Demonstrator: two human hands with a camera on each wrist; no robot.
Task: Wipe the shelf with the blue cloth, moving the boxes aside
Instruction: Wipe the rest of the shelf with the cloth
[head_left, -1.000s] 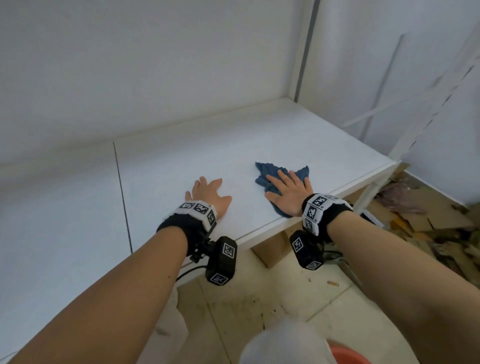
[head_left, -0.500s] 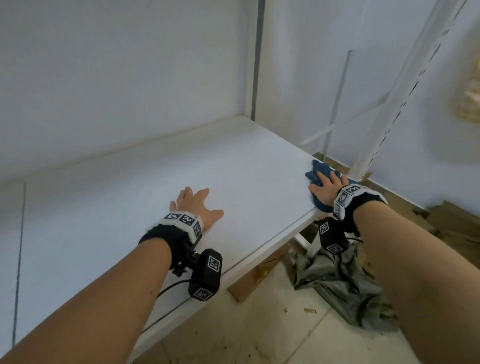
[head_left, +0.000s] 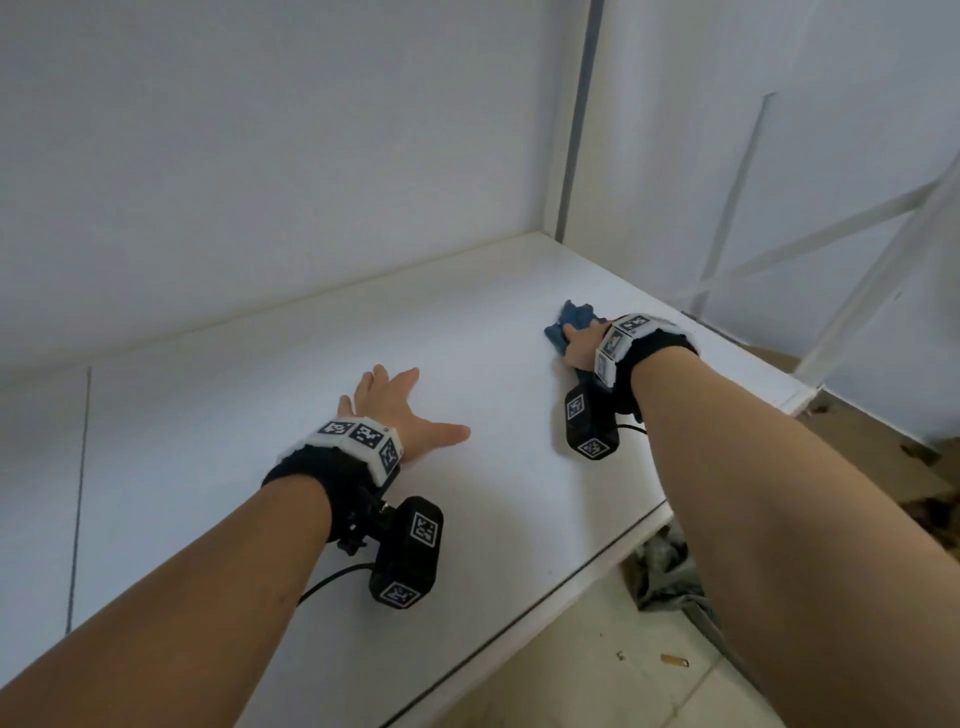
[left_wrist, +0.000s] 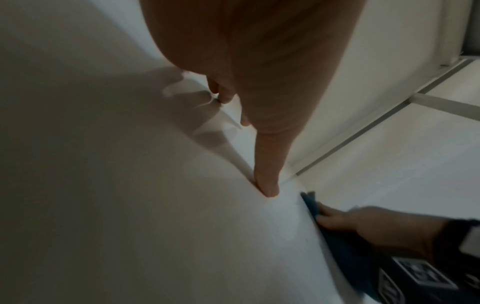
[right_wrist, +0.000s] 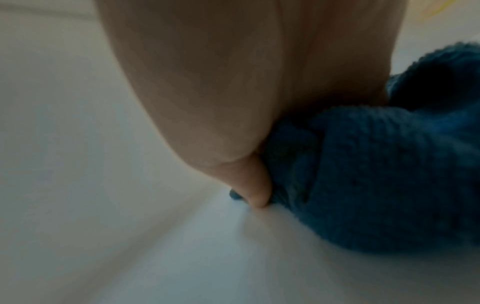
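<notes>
The white shelf spans the head view; no boxes are in sight. My left hand lies flat on it near the middle, fingers spread, holding nothing; its thumb presses on the surface. My right hand presses the blue cloth onto the shelf's right part, partway towards the back wall. In the left wrist view the right hand lies with straight fingers on the cloth. The right wrist view shows the cloth bunched under the palm, with the thumb beside it.
A white wall backs the shelf. A white upright post stands at the back right corner, with thin cross braces beyond. A seam crosses the shelf at left. On the floor lie a grey rag and cardboard.
My right hand has slid the cloth from the shelf's front right edge back towards the wall. The left hand has stayed flat on the shelf.
</notes>
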